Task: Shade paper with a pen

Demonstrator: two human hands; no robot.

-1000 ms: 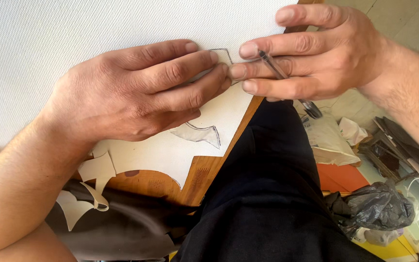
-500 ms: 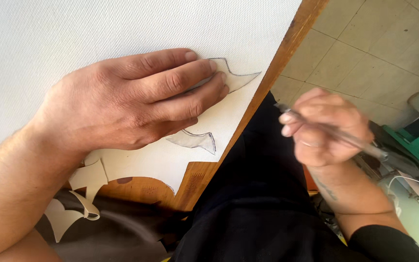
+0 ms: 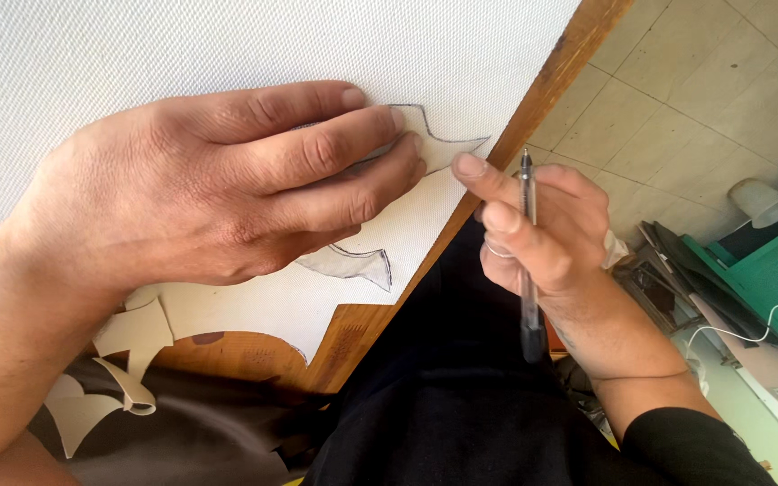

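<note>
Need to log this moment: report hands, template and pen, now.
Left hand flat on clear template, pinning it to white material. Right hand off table edge, gripping pen upright. Nothing in the way.

A clear template (image 3: 366, 263) — curved, with pointed tips — is laid flat on white textured fabric (image 3: 182, 45) near the table edge, partly covered. A pen (image 3: 528, 243) — clear-barrelled, dark-capped — is held upright just beside it.

Head camera: one view only, looking steeply down from the wearer's head, sitting close over the white fabric sheet (image 3: 182, 45) and table edge (image 3: 533, 99), taking in floor tiles (image 3: 677, 99) at right.
</note>
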